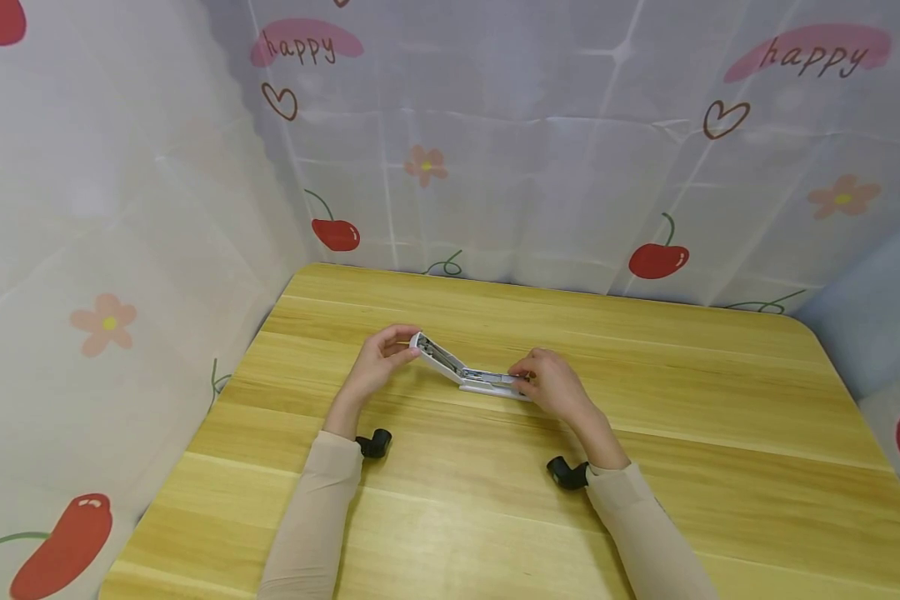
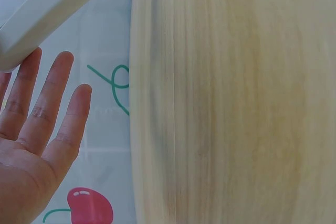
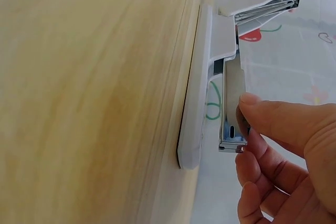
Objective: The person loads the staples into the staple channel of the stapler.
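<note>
A white stapler [image 1: 487, 389] lies on the table with its top cover [image 1: 441, 358] swung far back and raised to the left. My left hand [image 1: 373, 365] holds the free end of that cover between thumb and fingers. The left wrist view shows the cover's white outer side above the other fingers, which are spread. At the stapler's right part, my right hand [image 1: 558, 387] pinches the metal staple magazine [image 3: 233, 90] near its end. Seen from the right wrist, the magazine stands apart from the white base [image 3: 193, 98]. Whether staples are inside cannot be told.
The wooden table [image 1: 450, 500] has its far edge against a printed curtain [image 1: 525, 167] with cherries and flowers. A black wrist mount [image 1: 375, 444] sits at the left cuff and another black mount [image 1: 567, 473] at the right cuff.
</note>
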`<state>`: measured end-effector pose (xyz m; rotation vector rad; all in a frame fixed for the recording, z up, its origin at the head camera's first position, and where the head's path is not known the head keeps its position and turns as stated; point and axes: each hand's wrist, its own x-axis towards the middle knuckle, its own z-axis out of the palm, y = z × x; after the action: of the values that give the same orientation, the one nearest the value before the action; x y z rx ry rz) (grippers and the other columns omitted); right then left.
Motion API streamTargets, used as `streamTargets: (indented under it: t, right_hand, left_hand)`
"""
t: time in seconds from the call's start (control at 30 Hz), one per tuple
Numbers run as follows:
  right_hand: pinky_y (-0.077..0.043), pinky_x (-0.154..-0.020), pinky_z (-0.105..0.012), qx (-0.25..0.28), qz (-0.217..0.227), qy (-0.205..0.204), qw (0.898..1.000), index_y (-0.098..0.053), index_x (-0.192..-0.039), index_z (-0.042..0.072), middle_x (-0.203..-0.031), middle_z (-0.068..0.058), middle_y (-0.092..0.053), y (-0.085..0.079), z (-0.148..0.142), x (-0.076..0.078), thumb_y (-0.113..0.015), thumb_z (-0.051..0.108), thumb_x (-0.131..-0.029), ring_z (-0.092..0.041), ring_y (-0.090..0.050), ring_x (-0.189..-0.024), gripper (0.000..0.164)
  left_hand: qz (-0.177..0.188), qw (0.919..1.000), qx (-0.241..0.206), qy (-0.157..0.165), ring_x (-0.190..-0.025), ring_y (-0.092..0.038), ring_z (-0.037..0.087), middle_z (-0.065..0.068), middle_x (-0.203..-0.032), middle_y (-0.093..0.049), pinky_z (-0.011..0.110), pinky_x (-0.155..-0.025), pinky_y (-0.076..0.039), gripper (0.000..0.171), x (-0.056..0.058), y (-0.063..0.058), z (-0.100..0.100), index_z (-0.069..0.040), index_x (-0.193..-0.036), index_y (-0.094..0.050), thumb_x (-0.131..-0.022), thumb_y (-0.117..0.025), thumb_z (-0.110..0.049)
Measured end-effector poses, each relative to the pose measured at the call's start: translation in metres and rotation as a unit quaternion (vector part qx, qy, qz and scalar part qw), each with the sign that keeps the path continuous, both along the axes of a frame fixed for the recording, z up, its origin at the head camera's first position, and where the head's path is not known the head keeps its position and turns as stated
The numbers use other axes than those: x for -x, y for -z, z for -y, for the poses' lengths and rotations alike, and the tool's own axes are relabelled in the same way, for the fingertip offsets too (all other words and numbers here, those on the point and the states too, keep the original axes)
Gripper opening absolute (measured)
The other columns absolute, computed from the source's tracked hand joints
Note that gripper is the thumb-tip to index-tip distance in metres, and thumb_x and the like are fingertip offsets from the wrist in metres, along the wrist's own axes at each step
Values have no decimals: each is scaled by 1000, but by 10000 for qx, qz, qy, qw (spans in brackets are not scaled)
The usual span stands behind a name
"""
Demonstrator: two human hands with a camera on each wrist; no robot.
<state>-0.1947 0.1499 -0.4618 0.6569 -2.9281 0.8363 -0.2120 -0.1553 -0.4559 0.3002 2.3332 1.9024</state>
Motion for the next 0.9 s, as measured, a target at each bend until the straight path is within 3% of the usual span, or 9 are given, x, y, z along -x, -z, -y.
streamTargets:
  t: [0.53,0.9]
  right_hand:
    - [-52,-79,-40,131,177,106,9997,-74,-108,4,-96,-7,-66,3,-10,-3,-80,14,-81,-23,-61,-88,29]
    - [-52,-83,-43,795,316,160,9962,-68,-118,1,-101,-10,-65,15,-25,-7,-84,11,-76,-26,-61,-92,46]
  left_hand:
    - [-2,10000,29,-8,-113,-60,33,21,-127,-61,30,-91,-52,37,1,1,0,-2,-130,-59,-94,-65,-8]
    - [32,10000,35,-25,-111,-60,31,20,-128,-60,31,-91,-53,37,0,1,0,-2,-130,-59,-94,-64,-8]
